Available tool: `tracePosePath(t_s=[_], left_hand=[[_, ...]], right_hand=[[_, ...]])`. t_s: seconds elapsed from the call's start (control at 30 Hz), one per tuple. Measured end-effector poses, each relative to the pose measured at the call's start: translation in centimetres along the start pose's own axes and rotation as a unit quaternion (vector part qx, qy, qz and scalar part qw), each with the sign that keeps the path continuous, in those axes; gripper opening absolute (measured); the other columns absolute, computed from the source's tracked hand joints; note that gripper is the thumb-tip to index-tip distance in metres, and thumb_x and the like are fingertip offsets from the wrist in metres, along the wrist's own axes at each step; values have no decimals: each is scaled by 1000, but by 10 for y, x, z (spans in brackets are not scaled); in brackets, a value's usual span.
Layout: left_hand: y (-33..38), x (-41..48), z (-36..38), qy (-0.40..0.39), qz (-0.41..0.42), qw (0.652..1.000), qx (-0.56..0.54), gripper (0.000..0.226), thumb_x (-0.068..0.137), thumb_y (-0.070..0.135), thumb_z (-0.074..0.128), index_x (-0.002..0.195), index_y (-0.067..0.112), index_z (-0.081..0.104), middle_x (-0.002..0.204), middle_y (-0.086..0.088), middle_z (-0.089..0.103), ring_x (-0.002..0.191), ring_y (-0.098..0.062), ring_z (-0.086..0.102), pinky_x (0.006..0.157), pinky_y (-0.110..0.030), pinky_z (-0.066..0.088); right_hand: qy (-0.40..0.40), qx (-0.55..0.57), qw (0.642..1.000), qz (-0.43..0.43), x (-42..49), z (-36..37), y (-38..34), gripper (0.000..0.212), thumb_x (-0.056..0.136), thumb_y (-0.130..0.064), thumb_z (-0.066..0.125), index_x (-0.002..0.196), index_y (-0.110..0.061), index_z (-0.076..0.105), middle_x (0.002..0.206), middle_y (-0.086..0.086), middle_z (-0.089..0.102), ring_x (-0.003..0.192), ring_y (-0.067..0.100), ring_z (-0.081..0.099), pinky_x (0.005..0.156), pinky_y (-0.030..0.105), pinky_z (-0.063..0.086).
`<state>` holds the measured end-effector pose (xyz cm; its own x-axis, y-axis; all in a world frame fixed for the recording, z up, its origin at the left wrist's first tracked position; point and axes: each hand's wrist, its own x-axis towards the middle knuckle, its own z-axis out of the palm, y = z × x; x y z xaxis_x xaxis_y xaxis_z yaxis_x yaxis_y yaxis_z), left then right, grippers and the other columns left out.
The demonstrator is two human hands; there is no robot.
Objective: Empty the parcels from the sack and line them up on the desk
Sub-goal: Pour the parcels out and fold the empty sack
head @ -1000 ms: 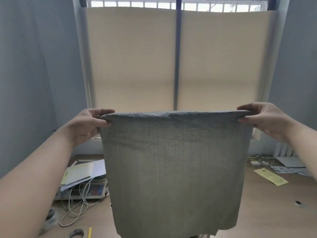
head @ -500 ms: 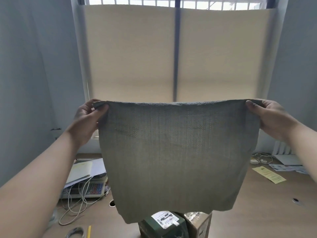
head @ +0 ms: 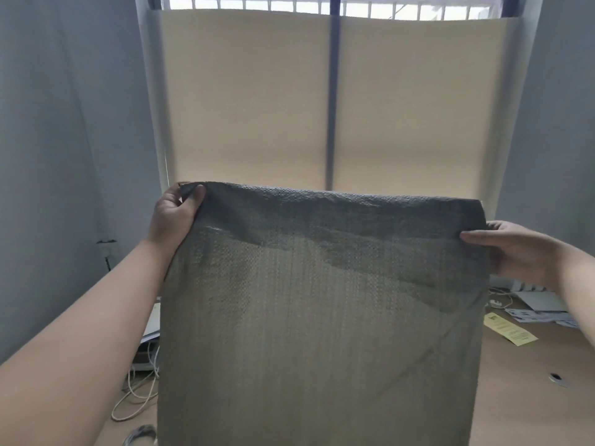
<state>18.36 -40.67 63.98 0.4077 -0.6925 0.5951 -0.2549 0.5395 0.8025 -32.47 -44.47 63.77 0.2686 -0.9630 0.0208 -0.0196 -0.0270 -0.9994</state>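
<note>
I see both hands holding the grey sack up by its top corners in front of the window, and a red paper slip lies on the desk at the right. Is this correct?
Almost. The slip is yellow, not red, as the head view shows. The rest holds: the left hand and right hand hold the grey sack by its top corners before the window.

Sack [head: 322, 317] lower end cut off by bottom edge, desk [head: 528, 397] middle hidden behind it, yellow slip [head: 510, 328] print unreadable

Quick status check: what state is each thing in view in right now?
Sack: held up, hanging flat, top edge folded over.
Left hand: fingers pinching the sack's top left corner.
Right hand: gripping its right edge.
Window blind: drawn nearly fully down.
Yellow slip: lying flat on desk.
Parcels: none visible.
</note>
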Motion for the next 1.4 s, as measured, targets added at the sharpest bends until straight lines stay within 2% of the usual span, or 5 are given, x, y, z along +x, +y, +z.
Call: tracePosePath(t_s=[0.2,0.3,0.47,0.9,1.4], left_hand=[[-8,6,1,-59,-83,990,95,10,99,23,59,94,15,63,85,6,67,94,-20,58,70,-13,47],[-4,0,-8,-138,-161,956,203,65,80,66,69,117,13,68,108,-2,68,106,-21,60,89,-24,42],[-3,-5,-21,-309,-301,899,75,81,21,52,100,84,7,78,80,-12,76,66,-21,73,57,-26,58],[-16,-14,-7,-110,-275,954,47,15,93,12,69,107,6,68,82,-9,77,62,-20,73,55,-32,62],[-17,-14,-10,-114,-387,915,13,16,87,13,74,102,16,68,88,-10,72,66,-24,69,57,-37,61]], right_hand=[[53,-38,997,50,3,10,9,35,96,-26,55,119,0,62,89,13,77,71,21,76,61,36,64],[92,-59,993,32,9,17,8,37,97,-36,56,118,-7,64,87,12,75,65,19,74,59,37,63],[129,-58,990,0,11,25,6,27,101,-37,53,112,-14,64,67,9,74,50,18,70,42,31,55],[97,-53,994,27,14,22,4,31,99,-30,56,107,-2,67,82,11,78,68,19,76,67,39,62],[77,-10,996,42,12,22,3,73,77,-22,82,141,-13,48,124,14,56,92,24,58,73,39,49]])
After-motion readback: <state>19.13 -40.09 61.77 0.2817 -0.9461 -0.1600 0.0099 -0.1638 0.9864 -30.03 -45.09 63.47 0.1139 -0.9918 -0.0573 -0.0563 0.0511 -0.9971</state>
